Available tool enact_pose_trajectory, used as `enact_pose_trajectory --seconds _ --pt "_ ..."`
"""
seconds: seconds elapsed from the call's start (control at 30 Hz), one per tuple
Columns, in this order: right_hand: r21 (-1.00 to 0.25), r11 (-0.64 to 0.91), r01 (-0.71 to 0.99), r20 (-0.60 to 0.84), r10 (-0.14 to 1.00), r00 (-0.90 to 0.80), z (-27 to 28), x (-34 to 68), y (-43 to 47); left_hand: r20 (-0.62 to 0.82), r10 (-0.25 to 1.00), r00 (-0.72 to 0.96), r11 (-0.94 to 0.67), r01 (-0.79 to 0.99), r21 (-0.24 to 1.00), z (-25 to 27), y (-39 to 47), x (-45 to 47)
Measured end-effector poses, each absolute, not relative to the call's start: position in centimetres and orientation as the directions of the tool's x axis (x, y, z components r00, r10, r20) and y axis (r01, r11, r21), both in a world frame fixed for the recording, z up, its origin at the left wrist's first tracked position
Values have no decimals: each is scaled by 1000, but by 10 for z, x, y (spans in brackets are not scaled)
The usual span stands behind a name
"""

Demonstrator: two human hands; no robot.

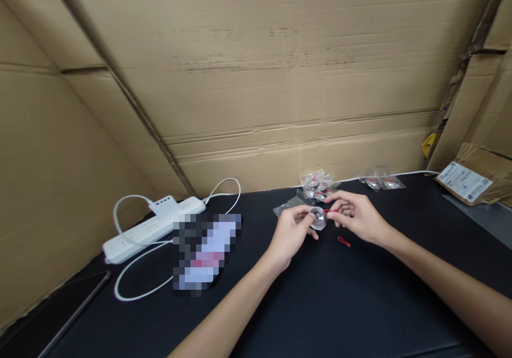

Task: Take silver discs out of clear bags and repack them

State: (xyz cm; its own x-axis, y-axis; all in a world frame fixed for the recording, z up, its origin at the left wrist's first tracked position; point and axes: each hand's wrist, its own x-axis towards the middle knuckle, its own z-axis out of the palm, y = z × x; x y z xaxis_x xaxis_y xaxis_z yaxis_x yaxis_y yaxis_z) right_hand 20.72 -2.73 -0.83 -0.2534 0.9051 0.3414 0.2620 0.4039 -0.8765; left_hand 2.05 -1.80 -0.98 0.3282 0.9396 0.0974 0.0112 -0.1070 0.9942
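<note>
My left hand [290, 231] pinched a clear cup [319, 219], right hand [359, 216] red cord [329, 212], near the far table edge [276, 193]; seemingly mid-fastening, next needing steadiness.

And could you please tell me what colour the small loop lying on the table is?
The small loop is red, as the head view shows.

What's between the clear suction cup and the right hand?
A red cord, held by the right hand and reaching toward the clear suction cup; seen in the head view.
</note>
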Motion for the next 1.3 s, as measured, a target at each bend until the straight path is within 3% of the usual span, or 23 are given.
enact_pose_trajectory --seconds 0.13,0.27,0.6,0.87,1.1,1.3 --pt "-674 559 482 454 829 -326 -8 207 -31 56 931 361 -22 -97 995 -5 -22 23" --pt "-548 615 567 486 786 -382 -11 209 -31 49 917 396 4 -132 991 -3 -26 24" --pt "-563 636 527 553 764 -331 -14 205 -31 30 916 400 17 -115 993 -1 -29 25" --pt "-435 705 560 564 698 -441 -17 208 -31 22 923 384 26 -120 992 -1 -29 25" --pt "-567 585 580 525 799 -292 -16 201 -32 57 921 385 -9 -124 992 0 -30 26" --pt "-542 565 622 531 804 -267 -17 201 -33 74 908 413 -18 -137 990 -1 -30 27"
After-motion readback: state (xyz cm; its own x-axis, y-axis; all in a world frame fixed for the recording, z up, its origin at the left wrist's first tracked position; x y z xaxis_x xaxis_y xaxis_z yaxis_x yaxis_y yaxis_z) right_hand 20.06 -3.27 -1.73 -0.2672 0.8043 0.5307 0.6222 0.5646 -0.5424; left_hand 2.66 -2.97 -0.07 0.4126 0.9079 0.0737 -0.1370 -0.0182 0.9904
